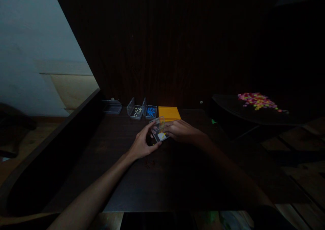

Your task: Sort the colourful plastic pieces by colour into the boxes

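Note:
My left hand [142, 142] grips a small clear plastic box [158, 122] by its left side, its lid raised. Inside lie a few yellow bits and a white patch. The fingers of my right hand [177, 130] are bent together over the box's right part; what they pinch, if anything, is hidden. Just behind the box is a flat yellow-orange pad or packet [169, 113]. To its left stand an open clear box with blue pieces [151, 111] and another with pale pieces [137, 111]. A few dark reddish bits [150, 162] lie on the wood below my left hand.
Farther left sits another clear box [112, 108]. At the right, a dark raised surface [228, 109] carries a heap of colourful beads [259, 100]. A tall dark panel [152, 47] closes off the back, and a raised side board [50, 145] borders the dark wooden top on the left.

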A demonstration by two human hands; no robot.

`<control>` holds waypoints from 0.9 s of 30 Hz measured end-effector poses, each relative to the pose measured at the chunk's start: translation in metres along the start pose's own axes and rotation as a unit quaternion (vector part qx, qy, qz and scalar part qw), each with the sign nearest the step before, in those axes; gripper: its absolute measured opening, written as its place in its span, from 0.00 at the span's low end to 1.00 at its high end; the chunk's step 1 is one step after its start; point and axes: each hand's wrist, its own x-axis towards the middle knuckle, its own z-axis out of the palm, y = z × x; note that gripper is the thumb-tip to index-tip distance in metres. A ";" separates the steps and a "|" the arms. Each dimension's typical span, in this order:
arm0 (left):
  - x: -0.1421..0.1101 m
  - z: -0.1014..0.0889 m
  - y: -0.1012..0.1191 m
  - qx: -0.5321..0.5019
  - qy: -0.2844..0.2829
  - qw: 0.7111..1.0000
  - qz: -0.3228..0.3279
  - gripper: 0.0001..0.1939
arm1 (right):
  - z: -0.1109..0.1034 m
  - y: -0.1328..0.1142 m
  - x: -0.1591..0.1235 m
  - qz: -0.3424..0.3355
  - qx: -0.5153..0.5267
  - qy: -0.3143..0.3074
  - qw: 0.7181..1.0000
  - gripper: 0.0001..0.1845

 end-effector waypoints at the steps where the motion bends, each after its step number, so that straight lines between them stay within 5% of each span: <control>1: 0.000 0.000 -0.001 0.003 0.002 1.000 -0.002 0.40 | -0.002 0.000 -0.001 -0.005 -0.001 0.006 1.000 0.14; 10: 0.007 -0.010 -0.007 0.041 0.044 0.998 -0.028 0.40 | -0.012 -0.003 -0.006 0.000 -0.014 0.052 0.999 0.12; 21: 0.013 -0.024 -0.018 0.084 0.099 0.990 -0.051 0.40 | 0.042 -0.020 0.014 -0.063 0.057 -0.001 0.996 0.10; 27: 0.015 -0.029 -0.023 0.102 0.114 0.986 -0.062 0.40 | 0.048 -0.020 0.018 -0.050 0.059 -0.015 0.997 0.09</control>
